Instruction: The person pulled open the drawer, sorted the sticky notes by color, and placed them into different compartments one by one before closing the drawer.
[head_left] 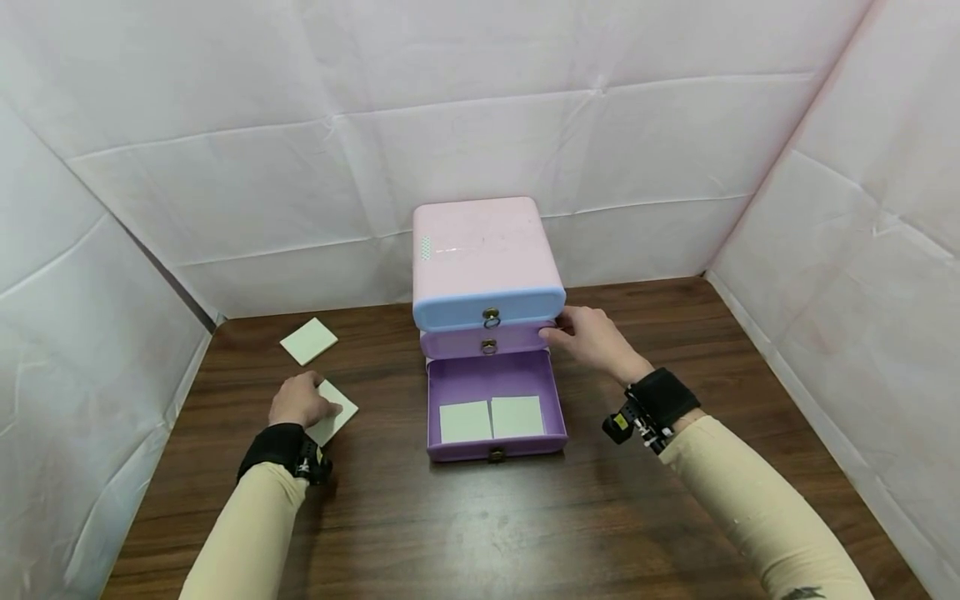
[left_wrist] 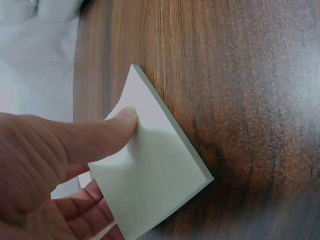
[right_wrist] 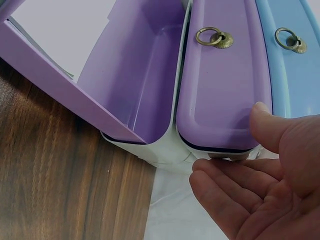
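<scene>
While pinched, pad (left_wrist: 155,175) lies between fingers (left_wrist: 107,132).

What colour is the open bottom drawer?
Purple; the bottom drawer shows best in the head view.

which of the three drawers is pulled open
The bottom purple drawer is open, pulled out toward the person with two pale pads inside. The middle purple drawer and the top blue drawer are shut.
</scene>
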